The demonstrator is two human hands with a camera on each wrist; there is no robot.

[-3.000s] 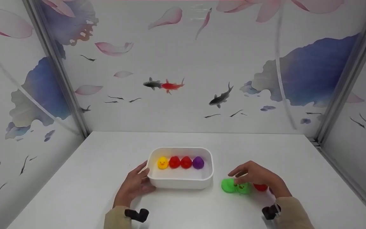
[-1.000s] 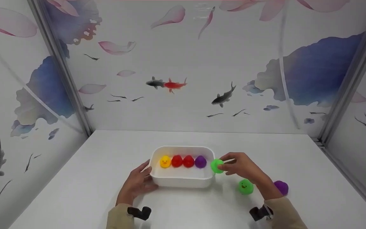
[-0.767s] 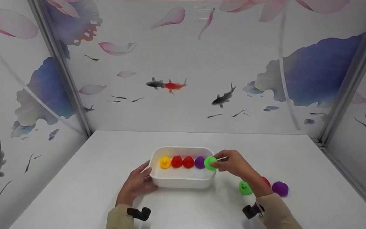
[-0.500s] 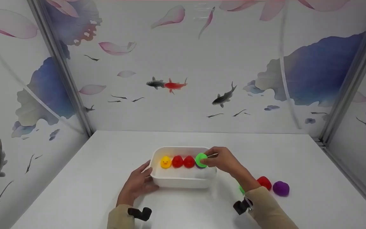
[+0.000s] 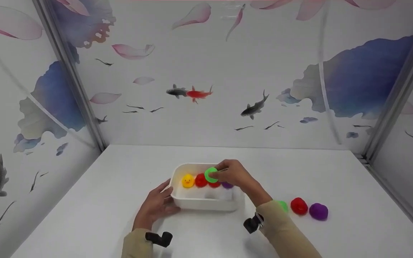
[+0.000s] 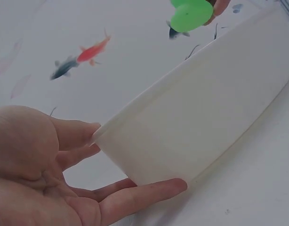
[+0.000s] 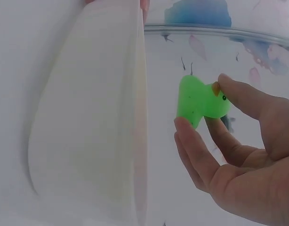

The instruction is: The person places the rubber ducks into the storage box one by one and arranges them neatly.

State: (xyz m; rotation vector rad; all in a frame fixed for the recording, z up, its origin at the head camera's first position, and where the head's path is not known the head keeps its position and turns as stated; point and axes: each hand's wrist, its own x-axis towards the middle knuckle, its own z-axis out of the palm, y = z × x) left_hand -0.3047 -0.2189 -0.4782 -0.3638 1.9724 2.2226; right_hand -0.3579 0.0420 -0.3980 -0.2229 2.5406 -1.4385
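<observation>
My right hand pinches a small green rubber duck between thumb and fingers, with its orange beak by the thumb in the right wrist view. The duck is raised over the white plastic box, overlapping the red toys in the head view. At the box's left end, my left hand holds the corner, thumb at the rim and a finger low on the wall, as the left wrist view shows. Inside the box sit a yellow duck, two red toys and a purple toy in a row, the last two partly covered.
On the white table right of the box lie another green toy, half hidden by the right sleeve, a red toy and a purple toy. Printed wall panels close in the table's back and sides.
My right hand has picked up the green duck from the table and carried it leftward over the box, past the purple toy to above the red ones. My left hand stays at the box's end.
</observation>
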